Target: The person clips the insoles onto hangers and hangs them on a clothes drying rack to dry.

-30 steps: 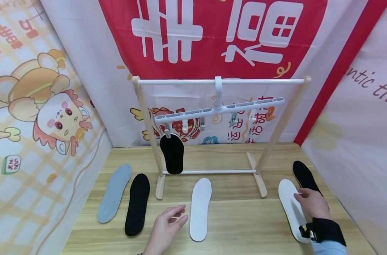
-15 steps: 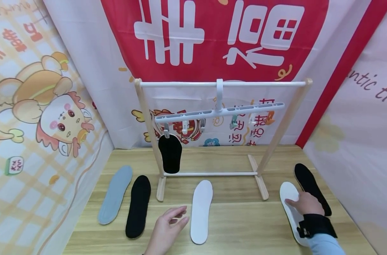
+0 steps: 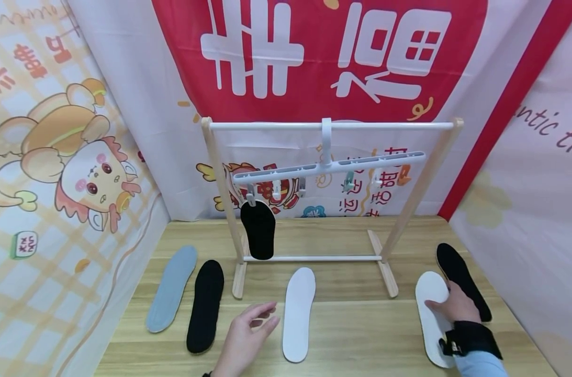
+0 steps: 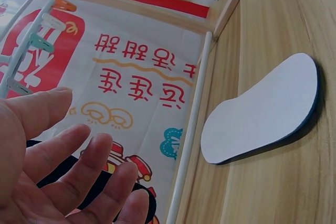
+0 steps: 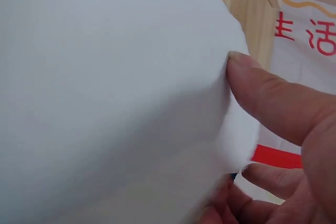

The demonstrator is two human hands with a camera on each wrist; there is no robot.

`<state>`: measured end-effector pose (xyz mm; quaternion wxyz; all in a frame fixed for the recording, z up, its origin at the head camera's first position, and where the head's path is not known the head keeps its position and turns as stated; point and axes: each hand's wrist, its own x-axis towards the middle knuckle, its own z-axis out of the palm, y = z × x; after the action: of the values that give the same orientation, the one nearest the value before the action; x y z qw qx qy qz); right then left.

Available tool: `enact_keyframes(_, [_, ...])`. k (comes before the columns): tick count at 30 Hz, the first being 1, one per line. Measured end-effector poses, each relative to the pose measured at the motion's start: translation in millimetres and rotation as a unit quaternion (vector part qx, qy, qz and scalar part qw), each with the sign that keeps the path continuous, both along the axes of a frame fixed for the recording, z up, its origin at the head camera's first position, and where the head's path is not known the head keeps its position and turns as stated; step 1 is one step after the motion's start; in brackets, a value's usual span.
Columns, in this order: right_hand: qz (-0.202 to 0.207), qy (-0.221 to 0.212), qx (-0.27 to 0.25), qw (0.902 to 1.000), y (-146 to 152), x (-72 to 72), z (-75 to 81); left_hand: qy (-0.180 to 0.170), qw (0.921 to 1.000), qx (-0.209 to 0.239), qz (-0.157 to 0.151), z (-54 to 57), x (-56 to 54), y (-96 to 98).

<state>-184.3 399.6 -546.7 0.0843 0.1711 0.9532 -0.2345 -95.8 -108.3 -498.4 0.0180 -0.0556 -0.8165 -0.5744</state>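
Note:
At the right of the head view, my right hand (image 3: 457, 305) grips a white insole (image 3: 429, 288) by its right edge, thumb on the white face. The right wrist view shows the thumb on one side of this insole (image 5: 105, 51) and the other fingers curled at its far side. My left hand (image 3: 248, 335) is held with loose fingers and nothing in it, just left of a second white insole (image 3: 299, 314) lying on the table. In the left wrist view, that white insole (image 4: 262, 108) shows a dark underside beyond the left hand (image 4: 68, 166).
A black insole (image 3: 462, 280) lies beside the right hand. At left lie a grey insole (image 3: 171, 288) and a black insole (image 3: 205, 306). Behind, a wooden rack (image 3: 403, 214) bears a white clip hanger (image 3: 327, 167), with a black insole (image 3: 258, 230) hanging from its left clip.
My right hand has come down over the right white insole, its thumb now on the face and fingers at the edge. The left hand has stayed about where it was.

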Motion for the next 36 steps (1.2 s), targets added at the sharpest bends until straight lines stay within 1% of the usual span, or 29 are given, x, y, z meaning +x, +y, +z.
enact_keyframes(5, [0.026,0.008,-0.019,0.9994,6,9.3,2.3,0.009,0.9999,0.009,0.003,4.4,-2.7,-1.5])
enact_keyframes(8, [0.03,0.013,-0.04,0.9987,4,18.9,7.3,0.017,0.9997,0.015,0.0,7.3,-3.4,-0.5])
enact_keyframes(10, [0.018,0.017,-0.055,0.9981,1,25.5,13.3,0.023,0.9996,0.019,-0.004,9.2,-3.6,0.7])
enact_keyframes(16, [-0.01,0.072,-0.071,0.9948,-7,42.2,36.4,0.03,0.9995,0.002,-0.012,11.3,-5.0,1.3])
enact_keyframes(21, [-0.043,0.093,-0.094,0.9902,-21,53.2,57.8,0.036,0.9993,-0.013,-0.002,12.9,-7.3,-0.3])
enact_keyframes(25, [-0.063,0.117,-0.093,0.9868,-36,60.7,69.8,0.039,0.9991,-0.009,0.011,17.5,-9.8,-2.2])
enact_keyframes(28, [-0.069,0.157,-0.09,0.9811,-48,65.4,75.3,0.044,0.9989,0.0,0.015,22.3,-13.2,-4.3])
enact_keyframes(30, [-0.064,0.191,-0.088,0.9755,-57,67.5,76.3,0.051,0.9986,0.001,0.016,26.1,-16.9,-6.2])
enact_keyframes(33, [-0.048,0.245,-0.088,0.9643,-71,69.2,74.2,0.063,0.9979,0.004,0.017,33.3,-24.9,-9.7])
enact_keyframes(36, [-0.025,0.282,-0.101,0.9537,-87,70.4,71.9,0.074,0.997,0.001,0.023,43.5,-34.2,-12.8])
